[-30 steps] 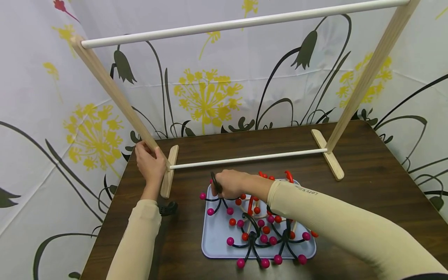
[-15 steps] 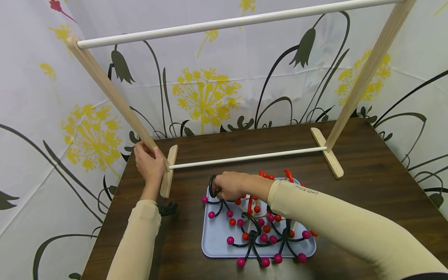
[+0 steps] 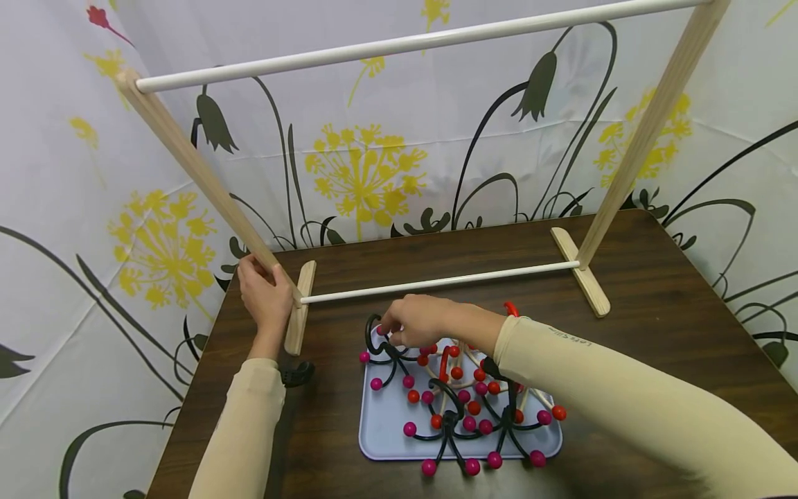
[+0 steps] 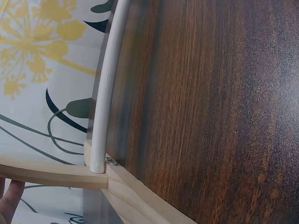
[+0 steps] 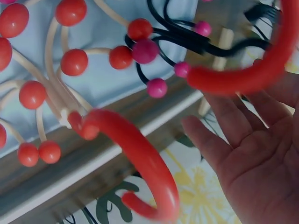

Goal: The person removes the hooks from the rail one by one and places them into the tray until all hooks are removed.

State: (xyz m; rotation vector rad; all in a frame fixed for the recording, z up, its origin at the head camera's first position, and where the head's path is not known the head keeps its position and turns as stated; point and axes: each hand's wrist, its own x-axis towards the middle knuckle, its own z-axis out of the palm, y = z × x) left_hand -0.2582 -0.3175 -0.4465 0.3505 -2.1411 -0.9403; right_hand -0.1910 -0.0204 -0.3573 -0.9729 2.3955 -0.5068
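My left hand point(image 3: 267, 294) grips the left wooden post point(image 3: 206, 184) of a stand near its foot; in the left wrist view its fingers point(image 4: 10, 198) show behind the post. At the tray's far-left corner, my right hand point(image 3: 424, 320) hovers beside a black hooked piece point(image 3: 377, 346) with pink-balled legs. In the right wrist view, that hand's palm point(image 5: 261, 158) is spread and holds nothing. The blue-grey tray point(image 3: 379, 433) bears more black pink-balled pieces point(image 3: 449, 419) and cream red-balled pieces with red hooks point(image 5: 159, 182). My right forearm hides part of the tray.
A white upper bar point(image 3: 399, 45) and a white lower bar point(image 3: 442, 283) join the stand's two posts, the right one point(image 3: 651, 138) on a wooden foot point(image 3: 582, 274). A flowered cloth point(image 3: 368, 173) hangs behind the dark wooden table point(image 3: 673, 298).
My right hand has let go of the black hooked piece, which now lies in the tray's far-left corner, and has drawn slightly up and right. My left hand stays on the post.
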